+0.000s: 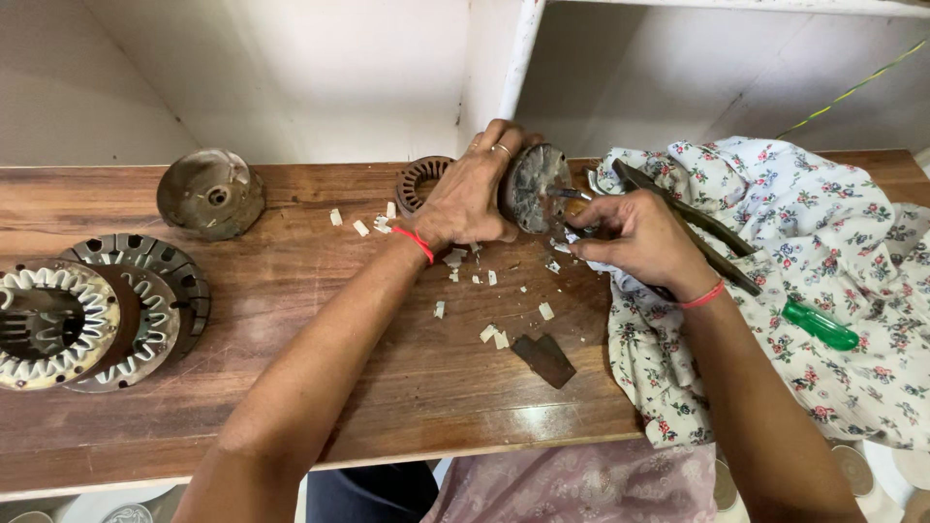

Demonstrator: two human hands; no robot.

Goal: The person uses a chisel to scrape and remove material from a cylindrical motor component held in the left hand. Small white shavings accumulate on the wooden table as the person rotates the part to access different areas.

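My left hand [472,199] grips a round, rusty motor core [532,186], holding it on edge on the wooden bench [291,320]. My right hand [635,242] holds a thin metal tool [567,194] whose tip touches the face of the core. White scraps of insulation [492,336] lie scattered on the wood below both hands. Red thread bands sit on both wrists.
Stacked stator rings with white slot liners [58,324] sit at the left edge. A round metal cover [210,194] and another slotted ring [418,180] stand at the back. A flowered cloth [823,252] at right carries dark pliers [697,228] and a green-handled tool [821,324]. A dark flat piece [544,359] lies near the front.
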